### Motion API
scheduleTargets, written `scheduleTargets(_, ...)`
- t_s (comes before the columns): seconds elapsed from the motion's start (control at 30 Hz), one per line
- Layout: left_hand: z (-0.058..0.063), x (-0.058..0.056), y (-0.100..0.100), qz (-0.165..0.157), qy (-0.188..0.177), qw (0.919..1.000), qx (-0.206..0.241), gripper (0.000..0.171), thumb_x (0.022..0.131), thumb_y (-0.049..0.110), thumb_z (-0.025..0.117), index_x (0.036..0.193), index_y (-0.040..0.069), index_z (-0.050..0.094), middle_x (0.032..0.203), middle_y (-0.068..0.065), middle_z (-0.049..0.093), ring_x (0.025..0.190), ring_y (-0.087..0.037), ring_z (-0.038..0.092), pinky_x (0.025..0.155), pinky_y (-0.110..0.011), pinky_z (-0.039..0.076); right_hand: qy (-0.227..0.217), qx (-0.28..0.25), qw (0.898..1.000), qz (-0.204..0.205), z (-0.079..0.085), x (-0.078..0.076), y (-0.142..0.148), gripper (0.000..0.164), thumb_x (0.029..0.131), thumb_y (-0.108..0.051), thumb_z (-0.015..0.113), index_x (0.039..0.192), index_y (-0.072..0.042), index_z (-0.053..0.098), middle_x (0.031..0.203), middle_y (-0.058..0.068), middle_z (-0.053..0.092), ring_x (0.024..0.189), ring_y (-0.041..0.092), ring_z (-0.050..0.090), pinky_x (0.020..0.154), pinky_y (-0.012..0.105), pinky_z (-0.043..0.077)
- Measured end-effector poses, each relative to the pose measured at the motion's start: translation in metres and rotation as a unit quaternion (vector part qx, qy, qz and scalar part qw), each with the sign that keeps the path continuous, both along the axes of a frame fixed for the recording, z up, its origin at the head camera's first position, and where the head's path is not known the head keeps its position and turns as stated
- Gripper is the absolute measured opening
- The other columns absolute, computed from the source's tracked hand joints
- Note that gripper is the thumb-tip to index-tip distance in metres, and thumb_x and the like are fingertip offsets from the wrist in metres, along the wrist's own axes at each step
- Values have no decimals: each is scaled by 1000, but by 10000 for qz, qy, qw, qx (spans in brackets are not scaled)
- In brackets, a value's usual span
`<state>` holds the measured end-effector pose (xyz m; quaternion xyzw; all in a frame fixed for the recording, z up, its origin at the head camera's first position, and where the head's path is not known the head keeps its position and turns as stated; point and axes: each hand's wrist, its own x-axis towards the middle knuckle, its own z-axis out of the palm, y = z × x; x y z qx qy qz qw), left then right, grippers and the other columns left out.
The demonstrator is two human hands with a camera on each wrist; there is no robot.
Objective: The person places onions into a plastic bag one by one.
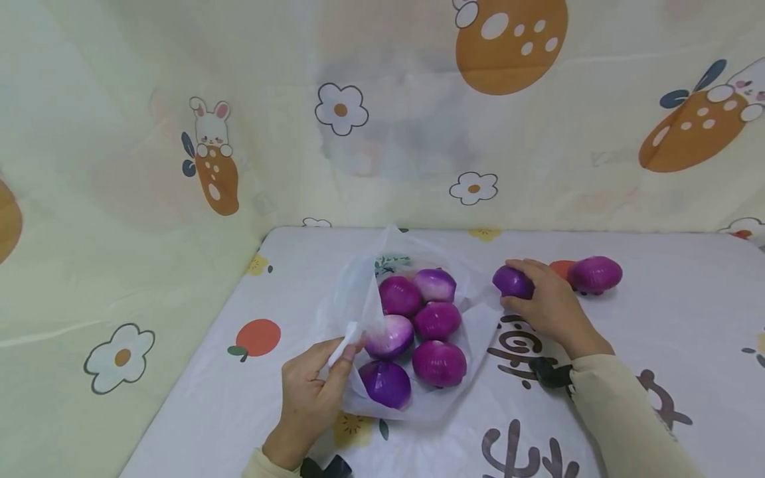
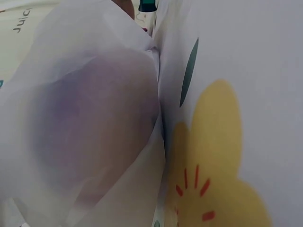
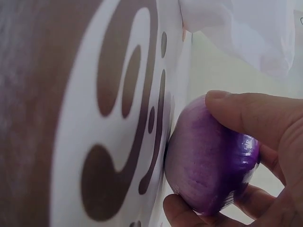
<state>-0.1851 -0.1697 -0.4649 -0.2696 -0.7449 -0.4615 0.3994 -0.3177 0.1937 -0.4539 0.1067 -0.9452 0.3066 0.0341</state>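
Note:
A translucent white plastic bag [image 1: 358, 285] lies on the table with its mouth spread, several purple onions [image 1: 439, 364] inside it. My left hand [image 1: 313, 385] pinches the bag's near-left edge between thumb and fingers. In the left wrist view the bag film [image 2: 94, 123] fills the left side, and an onion shows blurred through it. To the right of the bag, my right hand [image 1: 546, 305] grips a purple onion [image 1: 512, 283], thumb on one side and fingers on the other. The right wrist view shows this onion [image 3: 208, 161] close against the tablecloth.
Another purple onion [image 1: 595, 275] lies on the table beyond my right hand, beside a printed orange fruit. The white tablecloth [image 1: 227, 411] carries printed fruit, flowers and brown lettering. A patterned curtain [image 1: 394, 159] hangs behind and along the left.

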Motion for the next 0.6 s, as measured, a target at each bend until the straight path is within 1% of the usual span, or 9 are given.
scheduleTargets(0.2, 0, 0, 0, -86, -23, 9999, 47, 25, 86, -14, 67, 105, -3, 78, 95, -14, 80, 93, -19, 78, 86, -22, 60, -54, -20, 10000, -25, 2, 1, -1, 72, 92, -15, 79, 155, -7, 45, 158, 29, 39, 137, 55, 42, 108, 73, 39)
scheduleTargets(0.5, 1, 0, 0, -78, -14, 10000, 42, 25, 86, -15, 68, 105, -3, 78, 97, -13, 80, 91, -22, 78, 84, -22, 60, -36, 0, 10000, -92, 2, 3, 1, 73, 91, -17, 80, 155, -7, 45, 157, 30, 41, 135, 56, 44, 106, 73, 41)
scheduleTargets(0.6, 1, 1, 0, -60, 17, 10000, 44, 25, 85, -15, 68, 104, -3, 78, 96, -14, 80, 92, -19, 78, 83, -21, 60, -9, -40, 9999, -105, 0, 1, 1, 72, 92, -18, 80, 155, -8, 46, 156, 29, 43, 135, 54, 45, 107, 72, 41)
